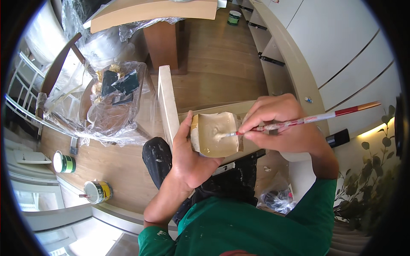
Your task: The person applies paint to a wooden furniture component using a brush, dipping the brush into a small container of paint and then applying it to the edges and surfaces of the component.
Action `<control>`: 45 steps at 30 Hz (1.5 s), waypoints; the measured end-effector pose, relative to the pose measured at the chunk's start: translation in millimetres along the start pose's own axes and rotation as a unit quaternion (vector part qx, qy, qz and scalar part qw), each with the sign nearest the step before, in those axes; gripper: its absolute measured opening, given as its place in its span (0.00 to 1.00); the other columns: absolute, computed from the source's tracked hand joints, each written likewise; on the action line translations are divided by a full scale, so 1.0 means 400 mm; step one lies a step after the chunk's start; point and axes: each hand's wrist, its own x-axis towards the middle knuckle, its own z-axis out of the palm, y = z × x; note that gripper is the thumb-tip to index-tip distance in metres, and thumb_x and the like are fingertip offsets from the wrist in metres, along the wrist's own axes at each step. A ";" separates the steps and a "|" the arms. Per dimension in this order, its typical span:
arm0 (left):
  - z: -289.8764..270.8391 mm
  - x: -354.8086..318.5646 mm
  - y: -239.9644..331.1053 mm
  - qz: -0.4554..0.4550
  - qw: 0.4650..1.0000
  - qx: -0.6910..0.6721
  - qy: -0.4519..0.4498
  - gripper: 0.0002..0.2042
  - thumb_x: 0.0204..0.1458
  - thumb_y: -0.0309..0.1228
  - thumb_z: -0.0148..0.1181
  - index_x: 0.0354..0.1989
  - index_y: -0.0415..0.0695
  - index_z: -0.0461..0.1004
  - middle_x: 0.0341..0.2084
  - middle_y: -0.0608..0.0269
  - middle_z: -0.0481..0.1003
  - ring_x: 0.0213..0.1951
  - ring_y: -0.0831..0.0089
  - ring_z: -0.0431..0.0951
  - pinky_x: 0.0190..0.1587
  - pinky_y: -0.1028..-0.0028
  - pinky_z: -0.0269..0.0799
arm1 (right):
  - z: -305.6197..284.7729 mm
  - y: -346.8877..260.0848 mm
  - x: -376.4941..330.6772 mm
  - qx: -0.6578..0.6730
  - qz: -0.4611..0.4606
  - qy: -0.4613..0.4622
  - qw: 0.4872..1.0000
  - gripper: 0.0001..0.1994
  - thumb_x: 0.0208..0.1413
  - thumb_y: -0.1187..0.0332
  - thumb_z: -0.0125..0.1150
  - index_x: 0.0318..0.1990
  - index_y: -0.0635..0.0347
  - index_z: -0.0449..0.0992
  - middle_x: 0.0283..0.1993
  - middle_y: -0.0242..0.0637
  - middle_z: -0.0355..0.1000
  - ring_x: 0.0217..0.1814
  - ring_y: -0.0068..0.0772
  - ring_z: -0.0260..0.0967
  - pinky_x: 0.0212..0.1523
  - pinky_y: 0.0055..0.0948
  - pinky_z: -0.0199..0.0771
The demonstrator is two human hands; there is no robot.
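My left hand [191,162] cups a small cut-down container of beige paint [207,143] from below and its left side, thumb up along the wall. In my right hand [275,123] is a thin paintbrush [307,121], pinched near its bristles between thumb and fingers. Its long red and white handle, smeared with paint, points up to the right. The bristle tip rests in the paint near the container's middle. Both hands are over my lap, in front of a long beige panel or shelf edge [168,106].
A plastic-wrapped chair [115,115] with dark pieces on it stands at left. Paint cans [97,192] and a green-and-white tub [64,163] sit on the wooden floor. Open drawers [273,64] line the right; a leafy plant [371,175] stands beside me. A plastic bag [277,198] lies near my right side.
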 end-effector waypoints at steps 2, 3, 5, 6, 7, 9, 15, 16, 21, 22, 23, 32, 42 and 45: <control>-0.005 0.002 0.003 -0.002 1.000 0.000 -0.005 0.29 0.72 0.56 0.43 0.67 0.46 0.72 0.61 0.59 0.77 0.62 0.61 0.77 0.67 0.55 0.70 | -0.023 -0.011 0.020 -0.055 -0.006 -0.005 0.998 0.06 0.51 0.77 0.76 0.37 0.59 0.88 0.31 0.35 0.82 0.31 0.28 0.78 0.31 0.27 0.75; -0.005 0.003 0.003 0.000 1.000 0.001 -0.004 0.29 0.72 0.56 0.44 0.67 0.46 0.73 0.61 0.59 0.77 0.63 0.61 0.77 0.68 0.55 0.69 | -0.033 -0.015 0.031 -0.083 -0.012 -0.015 0.996 0.06 0.51 0.77 0.76 0.36 0.59 0.88 0.30 0.35 0.82 0.31 0.28 0.78 0.31 0.27 0.75; -0.007 0.002 0.001 0.004 1.000 0.001 -0.004 0.28 0.72 0.57 0.45 0.65 0.47 0.73 0.60 0.60 0.77 0.64 0.62 0.76 0.69 0.55 0.67 | -0.039 -0.021 0.054 -0.114 -0.010 -0.028 0.993 0.04 0.51 0.77 0.74 0.34 0.62 0.86 0.29 0.36 0.81 0.30 0.31 0.78 0.32 0.29 0.76; -0.011 0.001 0.002 0.002 1.000 -0.003 -0.011 0.29 0.72 0.57 0.45 0.65 0.47 0.73 0.60 0.60 0.78 0.63 0.63 0.76 0.69 0.55 0.68 | -0.037 -0.023 0.067 -0.137 -0.003 -0.042 0.990 0.03 0.51 0.76 0.74 0.34 0.62 0.86 0.29 0.37 0.81 0.30 0.33 0.78 0.32 0.31 0.76; -0.017 0.002 0.003 0.001 1.000 -0.007 -0.019 0.29 0.72 0.57 0.44 0.65 0.46 0.73 0.59 0.60 0.78 0.63 0.63 0.77 0.68 0.56 0.69 | -0.037 -0.025 0.080 -0.159 0.003 -0.056 0.986 0.03 0.51 0.76 0.74 0.33 0.63 0.85 0.29 0.37 0.81 0.30 0.34 0.78 0.33 0.32 0.77; -0.019 0.003 0.003 -0.001 1.000 -0.009 -0.020 0.29 0.72 0.57 0.44 0.65 0.46 0.73 0.59 0.61 0.78 0.62 0.64 0.77 0.67 0.56 0.70 | -0.041 -0.031 0.096 -0.189 0.016 -0.087 0.978 0.03 0.51 0.74 0.72 0.31 0.63 0.83 0.29 0.39 0.80 0.31 0.39 0.79 0.35 0.35 0.78; -0.010 0.004 0.002 -0.011 1.000 0.005 0.008 0.28 0.72 0.57 0.46 0.64 0.46 0.73 0.59 0.60 0.78 0.61 0.63 0.78 0.67 0.56 0.71 | -0.058 -0.052 0.131 -0.138 0.077 -0.187 0.970 0.03 0.51 0.75 0.70 0.30 0.64 0.83 0.29 0.40 0.82 0.31 0.35 0.80 0.36 0.30 0.79; -0.010 0.004 0.001 -0.010 1.000 0.007 0.005 0.28 0.72 0.56 0.46 0.64 0.46 0.73 0.59 0.60 0.78 0.61 0.63 0.78 0.67 0.56 0.71 | -0.060 -0.055 0.133 -0.119 0.099 -0.194 0.969 0.03 0.51 0.75 0.70 0.30 0.65 0.83 0.30 0.39 0.82 0.31 0.33 0.80 0.36 0.30 0.79; -0.009 0.003 0.002 -0.013 1.000 -0.003 0.002 0.28 0.72 0.57 0.46 0.64 0.46 0.73 0.60 0.60 0.77 0.63 0.62 0.76 0.68 0.55 0.69 | -0.063 -0.061 0.126 -0.052 0.178 -0.224 0.957 0.03 0.52 0.75 0.70 0.33 0.65 0.86 0.32 0.37 0.85 0.33 0.26 0.81 0.37 0.26 0.79; -0.005 0.003 0.001 -0.013 1.000 -0.008 -0.002 0.28 0.72 0.57 0.45 0.65 0.46 0.72 0.61 0.60 0.77 0.63 0.62 0.76 0.69 0.54 0.69 | -0.059 -0.057 0.121 -0.035 0.163 -0.218 0.962 0.03 0.53 0.75 0.70 0.34 0.65 0.86 0.32 0.37 0.85 0.33 0.26 0.81 0.37 0.26 0.79; -0.003 0.003 0.001 -0.014 1.000 -0.013 -0.006 0.29 0.72 0.57 0.45 0.65 0.46 0.72 0.61 0.59 0.76 0.63 0.62 0.75 0.69 0.54 0.68 | -0.053 -0.049 0.114 -0.017 0.147 -0.213 0.966 0.04 0.53 0.75 0.71 0.35 0.65 0.87 0.32 0.37 0.85 0.33 0.25 0.81 0.37 0.26 0.79; -0.003 0.005 0.005 -0.003 1.000 -0.009 0.001 0.31 0.73 0.57 0.41 0.72 0.46 0.67 0.66 0.54 0.72 0.65 0.57 0.73 0.68 0.51 0.68 | 0.007 0.001 0.092 0.058 0.103 -0.135 0.984 0.06 0.57 0.74 0.73 0.41 0.64 0.88 0.34 0.36 0.85 0.34 0.24 0.80 0.36 0.24 0.76; 0.006 0.000 0.006 -0.005 1.000 -0.021 0.006 0.30 0.72 0.58 0.42 0.69 0.47 0.69 0.64 0.56 0.74 0.63 0.58 0.74 0.65 0.53 0.70 | -0.038 -0.006 0.058 0.048 0.106 -0.159 0.980 0.06 0.55 0.75 0.74 0.41 0.62 0.89 0.35 0.37 0.84 0.34 0.25 0.79 0.35 0.26 0.75; -0.006 0.004 0.008 -0.007 1.000 -0.026 -0.009 0.31 0.72 0.58 0.42 0.70 0.47 0.69 0.65 0.56 0.74 0.64 0.57 0.74 0.66 0.53 0.69 | -0.047 0.007 0.054 0.022 0.066 -0.122 0.990 0.06 0.55 0.75 0.74 0.41 0.62 0.89 0.34 0.36 0.84 0.33 0.25 0.77 0.35 0.26 0.74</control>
